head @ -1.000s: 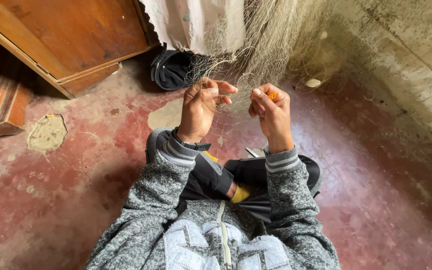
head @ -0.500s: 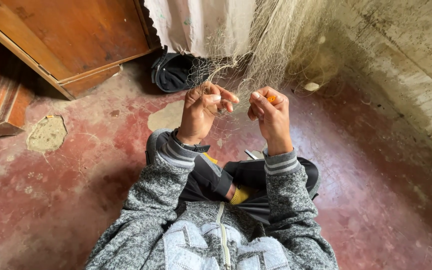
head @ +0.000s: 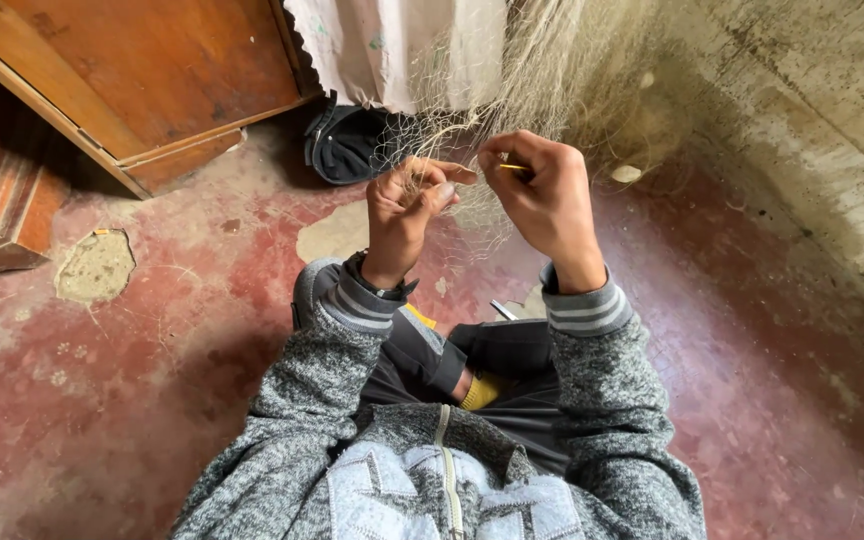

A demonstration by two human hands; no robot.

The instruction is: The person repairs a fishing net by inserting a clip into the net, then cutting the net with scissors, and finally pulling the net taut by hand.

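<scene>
Pale mesh of a fishing net [head: 542, 70] hangs from above to a seated person's raised hands over a worn red floor [head: 152, 400]. Left hand [head: 407, 215] bunches a fold of net, fingers [head: 442, 195] curled tight around the strands. Right hand [head: 542, 195] is closed too, pinching a thin yellow-orange tool [head: 514, 166] at its fingertips, just beside the left thumb; the net passes between both hands and drapes behind them. Risks, by the look of it: the fine strands could slip from the left grip, or the tool could snag a wrong loop, since the mesh is tangled. A dark bag [head: 347, 145] lies near the wooden cabinet [head: 162, 80].
</scene>
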